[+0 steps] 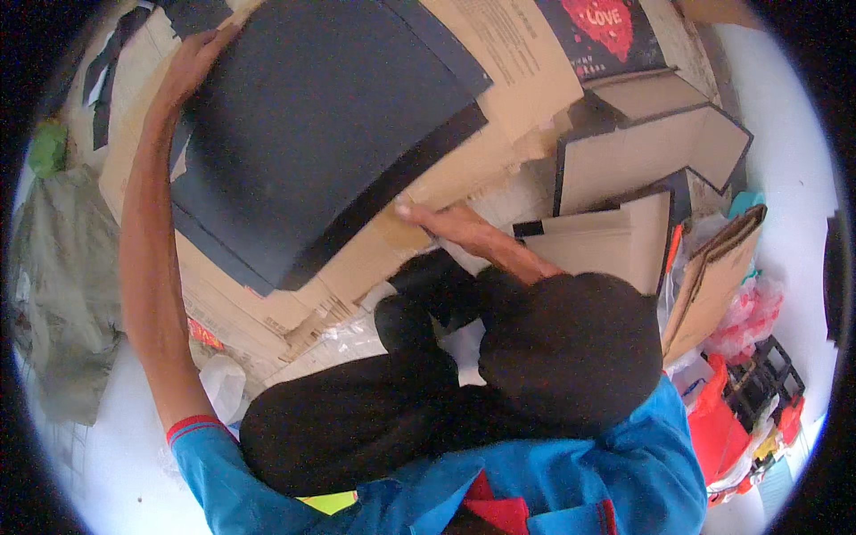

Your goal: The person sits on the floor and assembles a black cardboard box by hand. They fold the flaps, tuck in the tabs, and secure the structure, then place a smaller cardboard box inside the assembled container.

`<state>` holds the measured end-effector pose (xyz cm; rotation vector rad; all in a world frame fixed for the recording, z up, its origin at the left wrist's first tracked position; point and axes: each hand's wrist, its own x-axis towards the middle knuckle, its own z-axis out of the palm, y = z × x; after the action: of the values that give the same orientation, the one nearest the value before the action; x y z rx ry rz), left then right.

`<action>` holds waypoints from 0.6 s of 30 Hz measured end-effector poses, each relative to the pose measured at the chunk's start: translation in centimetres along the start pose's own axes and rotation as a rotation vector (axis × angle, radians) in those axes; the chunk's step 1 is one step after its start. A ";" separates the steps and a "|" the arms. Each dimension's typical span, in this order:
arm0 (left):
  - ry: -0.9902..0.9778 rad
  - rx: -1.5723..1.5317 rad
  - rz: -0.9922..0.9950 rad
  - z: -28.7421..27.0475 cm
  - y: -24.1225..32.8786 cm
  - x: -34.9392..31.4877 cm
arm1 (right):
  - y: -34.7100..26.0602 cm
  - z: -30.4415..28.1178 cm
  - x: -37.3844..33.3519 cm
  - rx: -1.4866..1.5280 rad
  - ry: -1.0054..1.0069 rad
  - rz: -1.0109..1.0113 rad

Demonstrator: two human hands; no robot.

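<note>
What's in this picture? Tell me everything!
Sheet: one on top, black, upper middle
Flat cardboard: layers uncountable, brown, underneath
Heart picture: one, red-on-dark, top right
Black-edged cardboard: several, tan, right
Layered cardboard: one bundle, brown, right
Strips: several, black, upper left
Cloth or sack: one, grey-green, left
Lump: one, green, far left
Plastic: uncountable, pink-white, right
Crate-like thing: one, black, lower right
Item: one, red, lower right
Legs: two, black, lower middle
Sleeves: two, blue, bottom
Left hand: one, bare, sheet's upper-left edge
Right hand: one, bare, below sheet
</note>
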<state>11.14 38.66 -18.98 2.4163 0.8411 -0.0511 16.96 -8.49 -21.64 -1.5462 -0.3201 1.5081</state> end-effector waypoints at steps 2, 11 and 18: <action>0.037 0.106 -0.044 -0.4 2.2 1.2 | 0.6 -0.6 0.2 -0.044 0.036 0.040; 0.057 0.042 -0.164 3.2 0.7 5.2 | 5.1 -0.5 0.8 -0.039 -0.093 0.140; 0.242 0.181 -0.269 2.5 2.7 4.0 | 1.6 1.0 1.7 -0.103 -0.061 0.365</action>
<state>16.32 37.85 -20.57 2.4916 1.3206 0.0666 15.81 -7.68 -23.75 -1.7089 -0.1561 1.8471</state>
